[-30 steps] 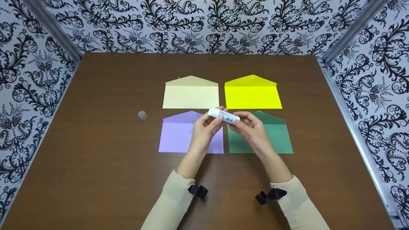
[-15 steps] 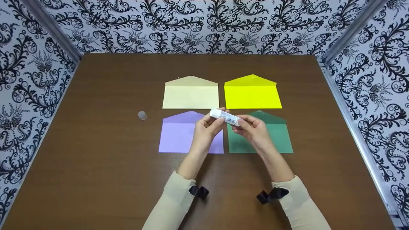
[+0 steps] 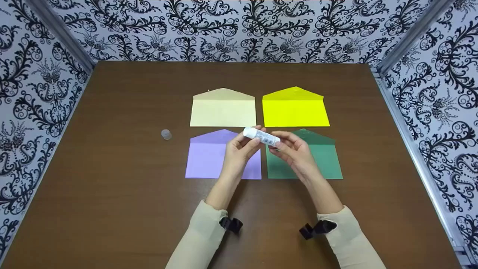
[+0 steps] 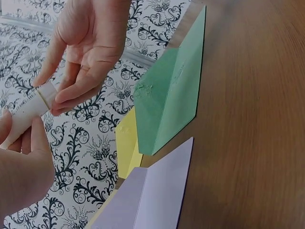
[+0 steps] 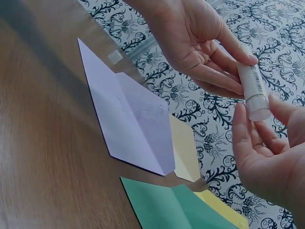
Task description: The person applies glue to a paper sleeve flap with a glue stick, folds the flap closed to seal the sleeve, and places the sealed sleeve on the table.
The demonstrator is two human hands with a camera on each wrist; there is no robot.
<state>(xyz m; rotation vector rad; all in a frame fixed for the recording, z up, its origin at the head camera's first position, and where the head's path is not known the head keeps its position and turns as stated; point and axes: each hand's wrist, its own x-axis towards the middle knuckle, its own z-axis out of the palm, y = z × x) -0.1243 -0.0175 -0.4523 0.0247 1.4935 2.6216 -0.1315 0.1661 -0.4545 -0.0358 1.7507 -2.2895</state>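
The brown surface [image 3: 112,209] carries a lilac envelope [image 3: 205,160], eight o'clock, green envelope [image 3: 325,160], four, cream envelope [image 3: 223,112], ten, yellow envelope [image 3: 296,112], two. Above their midst, left hand [image 3: 239,148] and right hand [image 3: 297,151] grip a white tube [image 3: 264,137] between their fingers. A translucent cap [image 3: 166,134] lies at nine.

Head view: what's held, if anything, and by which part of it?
A white tube. The left hand grips its body; the right hand pinches the end on its own side.
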